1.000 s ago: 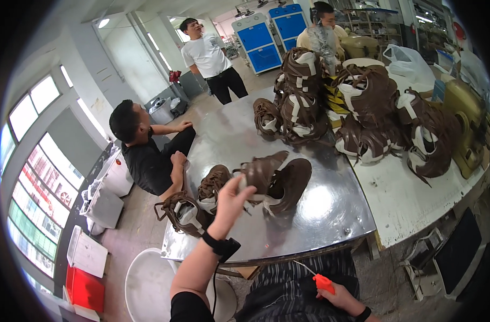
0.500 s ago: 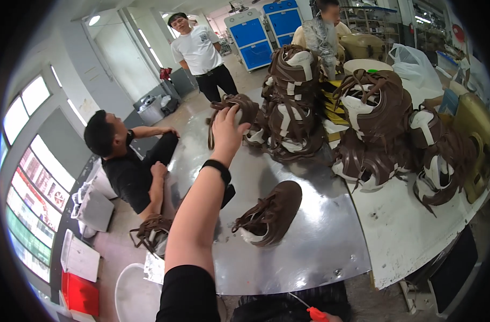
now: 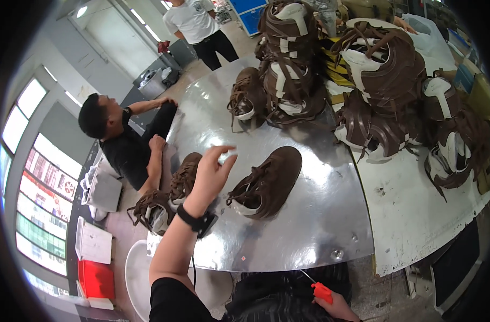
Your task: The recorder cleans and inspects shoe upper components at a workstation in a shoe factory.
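Observation:
My left hand (image 3: 215,170) hovers over the metal tabletop (image 3: 288,244), its thumb and fingers apart with nothing gripped. Just right of it a brown lace-up shoe (image 3: 274,185) lies with its toe pointing away to the right. Low at the front, below the table edge, my right hand (image 3: 339,308) is closed round the red handle of a tool with a thin metal shaft (image 3: 307,276); its tip cannot be made out. Beyond my left hand another brown shoe (image 3: 248,94) stands beside the stacked shoes. Two more brown shoes (image 3: 152,209) sit by my left forearm, partly hidden.
Stacked brown and white shoes (image 3: 290,70) rise at the back, with more piles (image 3: 384,70) on the white board (image 3: 422,225) at right. A seated person (image 3: 124,142) is close to the table's left edge; a standing person (image 3: 194,24) is farther back. A red bin (image 3: 96,279) stands lower left.
My left hand has let go of a brown shoe beside the far stack and drawn back toward me. My view has tilted down, showing more of my right hand with the red-handled tool.

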A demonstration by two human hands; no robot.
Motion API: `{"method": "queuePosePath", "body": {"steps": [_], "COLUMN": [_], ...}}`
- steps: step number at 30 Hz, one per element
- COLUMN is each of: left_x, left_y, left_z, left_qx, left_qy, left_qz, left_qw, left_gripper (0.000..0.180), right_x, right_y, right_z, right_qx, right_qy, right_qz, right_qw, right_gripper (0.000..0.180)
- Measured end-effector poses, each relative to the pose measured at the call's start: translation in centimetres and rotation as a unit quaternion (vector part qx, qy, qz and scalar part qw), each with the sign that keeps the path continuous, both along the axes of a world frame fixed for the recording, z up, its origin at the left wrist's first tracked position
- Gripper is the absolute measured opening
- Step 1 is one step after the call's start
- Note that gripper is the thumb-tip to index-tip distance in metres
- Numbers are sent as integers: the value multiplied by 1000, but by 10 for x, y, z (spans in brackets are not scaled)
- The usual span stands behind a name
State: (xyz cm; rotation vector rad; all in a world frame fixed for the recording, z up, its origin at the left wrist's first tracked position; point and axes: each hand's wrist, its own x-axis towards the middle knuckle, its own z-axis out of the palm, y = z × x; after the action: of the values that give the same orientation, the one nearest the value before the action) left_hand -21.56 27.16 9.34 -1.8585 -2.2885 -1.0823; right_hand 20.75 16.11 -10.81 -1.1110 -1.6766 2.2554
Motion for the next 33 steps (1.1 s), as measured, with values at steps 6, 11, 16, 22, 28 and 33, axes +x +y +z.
{"method": "queuePosePath", "body": {"steps": [6, 11, 16, 22, 28, 33], "left_x": [39, 32, 81, 145, 210, 283], "left_y": [-74, -85, -59, 0, 101, 202], "left_z": [-17, -35, 27, 105, 151, 146], "left_qx": [-82, -132, 41, 265, 287, 265], "left_qy": [132, 122, -325, -280, -116, 41], "left_qz": [-130, -93, -86, -206, -293, -326], "left_qw": [979, 979, 941, 899, 905, 907], "left_gripper": [19, 35, 29, 29, 25, 27], "right_x": [-1, 8, 19, 25, 37, 43], "right_y": [-6, -20, -24, -31, -26, -31], "right_z": [22, -2, -12, -28, -16, -37], "right_qx": [29, 11, 9, -13, -14, 106], "right_qy": [27, 70, 121, 148, 208, 138], "right_qz": [-6, -37, -15, -78, -108, -113], "right_qw": [999, 997, 993, 986, 972, 978], "right_gripper": [24, 24, 27, 18, 19, 24]}}
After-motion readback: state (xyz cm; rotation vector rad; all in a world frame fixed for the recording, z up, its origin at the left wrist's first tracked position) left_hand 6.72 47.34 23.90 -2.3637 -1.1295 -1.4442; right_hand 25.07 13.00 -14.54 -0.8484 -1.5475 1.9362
